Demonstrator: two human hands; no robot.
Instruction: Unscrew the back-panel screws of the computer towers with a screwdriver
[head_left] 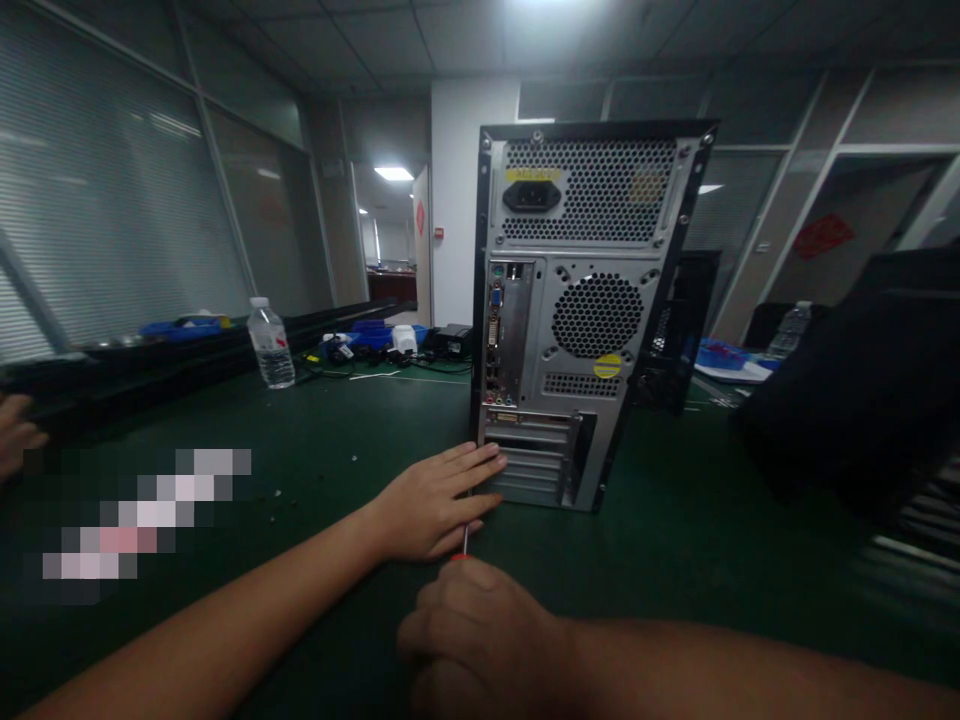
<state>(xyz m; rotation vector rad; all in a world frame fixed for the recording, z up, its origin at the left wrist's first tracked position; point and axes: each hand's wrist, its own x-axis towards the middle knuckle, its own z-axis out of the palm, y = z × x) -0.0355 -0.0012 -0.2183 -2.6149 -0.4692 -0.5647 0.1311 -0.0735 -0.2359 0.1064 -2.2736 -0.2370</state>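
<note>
A computer tower case (pixel 517 330) stands upright on the green tabletop, its metal back panel facing me. My left hand (pixel 442 500) lies against the lower left corner of the case, palm down and fingers stretched out over the edge by the slot covers (pixel 529 467). Below it, my right hand (pixel 487 630) is wrapped round a screwdriver (pixel 466 545). Its thin shaft points away from me toward the bottom left edge of the case. The fist covers most of the handle, leaving a bit of red in sight, and the tip is hidden by my left hand.
A water bottle (pixel 271 345) stands at the back left. Behind the tower are adapters and cables (pixel 450 342). Another dark case (pixel 682 330) stands behind it. A blurred black object (pixel 862 390) is at right. Another person's hand (pixel 16 435) shows at the left edge.
</note>
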